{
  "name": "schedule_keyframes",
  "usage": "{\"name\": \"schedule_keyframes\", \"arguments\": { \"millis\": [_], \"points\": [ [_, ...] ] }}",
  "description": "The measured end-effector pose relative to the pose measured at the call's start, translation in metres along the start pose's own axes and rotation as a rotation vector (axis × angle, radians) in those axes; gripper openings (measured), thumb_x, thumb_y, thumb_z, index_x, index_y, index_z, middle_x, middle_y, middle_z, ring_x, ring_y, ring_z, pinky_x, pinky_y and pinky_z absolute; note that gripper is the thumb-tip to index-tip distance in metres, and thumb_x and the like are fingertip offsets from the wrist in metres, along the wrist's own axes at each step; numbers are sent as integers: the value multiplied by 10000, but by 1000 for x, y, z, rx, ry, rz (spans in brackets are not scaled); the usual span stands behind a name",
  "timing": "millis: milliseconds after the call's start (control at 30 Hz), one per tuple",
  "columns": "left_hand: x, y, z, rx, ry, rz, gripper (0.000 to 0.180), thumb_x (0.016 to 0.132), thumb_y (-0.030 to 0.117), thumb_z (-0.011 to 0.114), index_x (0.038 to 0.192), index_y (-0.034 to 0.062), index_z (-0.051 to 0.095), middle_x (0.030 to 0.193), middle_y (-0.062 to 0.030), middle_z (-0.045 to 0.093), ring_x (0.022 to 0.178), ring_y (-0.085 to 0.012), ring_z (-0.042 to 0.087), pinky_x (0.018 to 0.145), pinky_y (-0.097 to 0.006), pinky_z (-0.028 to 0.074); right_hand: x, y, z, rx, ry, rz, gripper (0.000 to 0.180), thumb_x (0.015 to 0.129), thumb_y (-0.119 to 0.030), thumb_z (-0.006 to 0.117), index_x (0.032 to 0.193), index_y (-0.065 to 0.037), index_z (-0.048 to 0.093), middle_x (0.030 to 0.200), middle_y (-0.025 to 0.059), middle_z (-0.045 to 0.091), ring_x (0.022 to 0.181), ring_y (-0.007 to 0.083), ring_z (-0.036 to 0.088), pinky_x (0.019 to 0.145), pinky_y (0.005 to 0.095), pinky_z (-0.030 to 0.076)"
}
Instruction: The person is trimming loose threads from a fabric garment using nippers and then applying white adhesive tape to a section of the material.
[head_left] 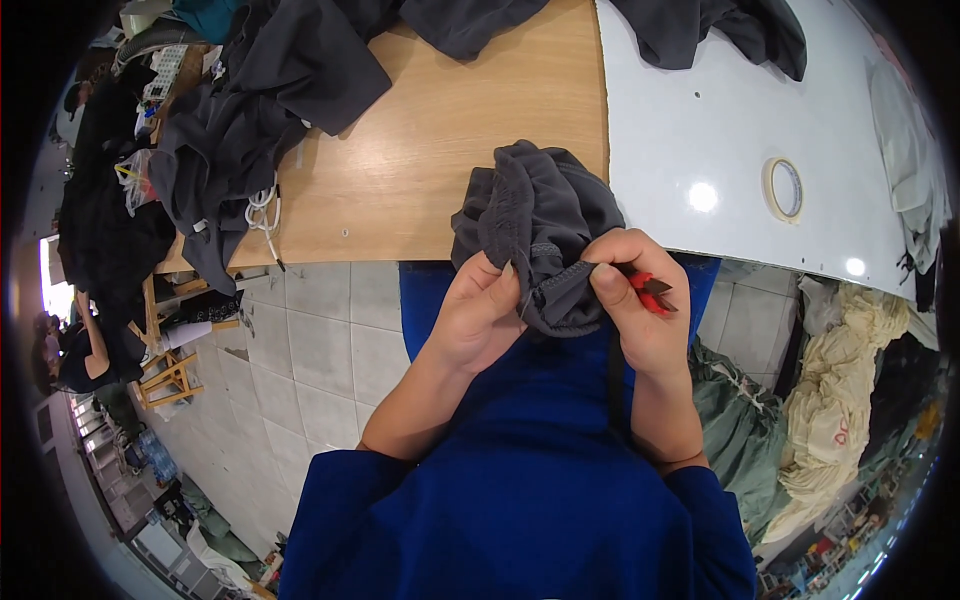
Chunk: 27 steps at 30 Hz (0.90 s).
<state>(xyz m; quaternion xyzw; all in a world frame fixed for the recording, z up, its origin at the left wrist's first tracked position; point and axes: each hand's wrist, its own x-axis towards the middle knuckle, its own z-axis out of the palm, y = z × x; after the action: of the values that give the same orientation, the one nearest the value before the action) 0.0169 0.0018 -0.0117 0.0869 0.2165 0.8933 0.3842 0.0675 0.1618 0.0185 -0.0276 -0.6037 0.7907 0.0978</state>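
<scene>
A dark grey garment [545, 215] with a gathered, stitched edge is bunched at the front of the table, partly hanging over its edge. My left hand [480, 310] is closed, pinching the garment's seam between thumb and fingers. Close to it on the right, my right hand [645, 310] pinches the same seam, so a short stretch of stitching lies between the two thumbs. Tucked in the right palm are small red thread snips [652, 290], with their dark pointed ends sticking out; the rest is covered by the fingers.
More dark grey garments [300, 70] lie along the wooden table's [400, 170] left and far sides. A white cord [262, 210] hangs at the left edge. On the white board [700, 150] rests a tape roll [782, 190]. Fabric bundles [840, 400] stand at right. Another person [85, 350] is far left.
</scene>
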Motion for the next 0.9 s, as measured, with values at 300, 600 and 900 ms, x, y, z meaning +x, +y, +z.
{"name": "schedule_keyframes", "arguments": {
  "millis": [300, 600, 900],
  "points": [
    [-4, -1, 0, 128, 35, 70, 324, 927, 162, 533, 1205, -3, 520, 1184, -97, 574, 1082, -185, 553, 950, -337, 429, -3, -7, 3, -385, 167, -338, 183, 749, 0, 696, 914, -4, 618, 817, 54, 573, 691, 108, 510, 627, 200, 397],
    [-5, -2, 4, 287, 118, 82, 253, 907, 95, 563, 1137, -10, 569, 1107, -83, 606, 1010, -145, 564, 901, -299, 443, -8, -18, 11, -366, 87, -256, 431, 657, -227, 822, 982, -14, 635, 692, 3, 466, 606, 95, 395, 547, 216, 309],
    [-5, 0, -2, 461, 97, 139, 176, 880, 51, 590, 1041, -12, 625, 1024, -79, 636, 912, -131, 590, 806, -268, 484, -16, -10, 5, -481, 117, -457, 272, 603, -90, 797, 862, -97, 717, 664, 2, 550, 571, 157, 484, 521, 251, 356]
  ]
}}
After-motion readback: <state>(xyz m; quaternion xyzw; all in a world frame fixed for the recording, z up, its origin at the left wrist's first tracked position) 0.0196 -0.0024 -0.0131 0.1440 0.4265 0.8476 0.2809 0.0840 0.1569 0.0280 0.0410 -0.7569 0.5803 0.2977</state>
